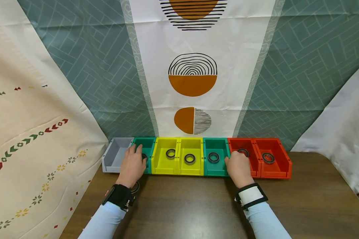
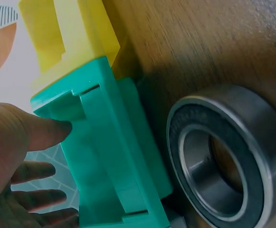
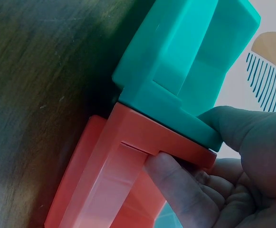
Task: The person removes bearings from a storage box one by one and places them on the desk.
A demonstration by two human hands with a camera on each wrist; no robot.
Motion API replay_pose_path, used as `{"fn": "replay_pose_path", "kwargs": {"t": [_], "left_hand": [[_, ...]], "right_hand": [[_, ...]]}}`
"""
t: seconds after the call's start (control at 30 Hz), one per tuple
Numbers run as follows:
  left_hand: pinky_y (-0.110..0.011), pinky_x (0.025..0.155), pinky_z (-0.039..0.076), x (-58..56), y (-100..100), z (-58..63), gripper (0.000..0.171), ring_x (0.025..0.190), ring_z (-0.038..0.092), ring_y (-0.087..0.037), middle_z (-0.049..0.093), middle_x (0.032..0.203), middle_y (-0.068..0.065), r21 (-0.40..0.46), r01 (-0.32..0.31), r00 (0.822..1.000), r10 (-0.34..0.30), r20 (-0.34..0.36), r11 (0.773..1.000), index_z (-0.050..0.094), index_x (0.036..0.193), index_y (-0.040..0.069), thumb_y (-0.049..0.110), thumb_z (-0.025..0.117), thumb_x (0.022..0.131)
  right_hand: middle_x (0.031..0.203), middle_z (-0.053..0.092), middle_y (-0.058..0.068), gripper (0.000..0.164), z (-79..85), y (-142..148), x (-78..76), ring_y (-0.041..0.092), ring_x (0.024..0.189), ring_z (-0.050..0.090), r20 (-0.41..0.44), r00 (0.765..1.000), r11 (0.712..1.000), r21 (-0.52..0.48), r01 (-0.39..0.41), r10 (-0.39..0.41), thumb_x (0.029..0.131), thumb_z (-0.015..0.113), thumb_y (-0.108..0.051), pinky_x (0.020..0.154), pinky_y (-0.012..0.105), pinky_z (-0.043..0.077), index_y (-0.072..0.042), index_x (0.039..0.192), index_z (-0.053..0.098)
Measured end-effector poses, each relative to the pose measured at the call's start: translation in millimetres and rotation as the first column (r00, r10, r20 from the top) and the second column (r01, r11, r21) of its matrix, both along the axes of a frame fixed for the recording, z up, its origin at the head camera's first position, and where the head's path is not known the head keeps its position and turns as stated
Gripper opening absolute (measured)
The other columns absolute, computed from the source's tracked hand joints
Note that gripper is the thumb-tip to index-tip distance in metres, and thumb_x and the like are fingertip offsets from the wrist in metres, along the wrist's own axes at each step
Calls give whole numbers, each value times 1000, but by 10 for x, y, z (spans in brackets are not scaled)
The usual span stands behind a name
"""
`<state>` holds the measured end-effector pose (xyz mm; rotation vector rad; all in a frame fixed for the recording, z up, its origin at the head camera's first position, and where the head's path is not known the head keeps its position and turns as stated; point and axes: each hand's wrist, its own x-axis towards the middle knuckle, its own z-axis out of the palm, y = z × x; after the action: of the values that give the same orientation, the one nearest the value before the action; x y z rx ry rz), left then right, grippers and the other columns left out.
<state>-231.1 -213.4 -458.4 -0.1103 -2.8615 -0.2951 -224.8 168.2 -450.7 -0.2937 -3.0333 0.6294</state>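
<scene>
My left hand (image 1: pixel 134 165) is over the left green bin (image 1: pixel 149 146), fingers extended and grasping nothing. Its fingers (image 2: pixel 40 197) show spread in the left wrist view. A ball bearing (image 1: pixel 144 156) in that bin is partly covered by the hand. Another ball bearing (image 2: pixel 218 156) stands out large on the table near my left wrist. With my right hand (image 1: pixel 239 167) I pinch the adjoining walls of the right green bin (image 1: pixel 207 144) and a red bin (image 3: pixel 142 126), thumb on the green side, fingers on the red. A bearing (image 1: pixel 213 157) lies in that green bin.
In the same row are a grey bin (image 1: pixel 119 152), two yellow bins (image 1: pixel 160 166) and another red bin (image 1: pixel 275 146). Bearings lie in both yellow bins and both red ones. Behind the row hangs a patterned curtain (image 1: pixel 227 83); the wooden table (image 1: pixel 182 205) extends in front.
</scene>
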Motion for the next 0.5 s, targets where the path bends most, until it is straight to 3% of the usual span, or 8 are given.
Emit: {"fn": "replay_pose_path", "kwargs": {"t": [0.23,0.5], "left_hand": [[-59,97,38,-70,19,-36,50,125,40,-45,43,136,-27,-66,-2,1000,3,11,998,48,129,-1,24,60,87],[-51,107,31,-103,28,-81,44,126,40,-47,46,131,-32,-132,65,998,-65,4,989,54,122,-4,19,61,85]], "right_hand": [[67,60,15,33,-8,1,3,26,58,53,-3,1000,1000,-5,10,-10,89,58,-27,46,30,37,5,88,64],[65,58,13,32,-4,-9,13,26,58,53,5,1000,1000,-15,10,-10,89,58,-27,46,30,37,5,87,64]]}}
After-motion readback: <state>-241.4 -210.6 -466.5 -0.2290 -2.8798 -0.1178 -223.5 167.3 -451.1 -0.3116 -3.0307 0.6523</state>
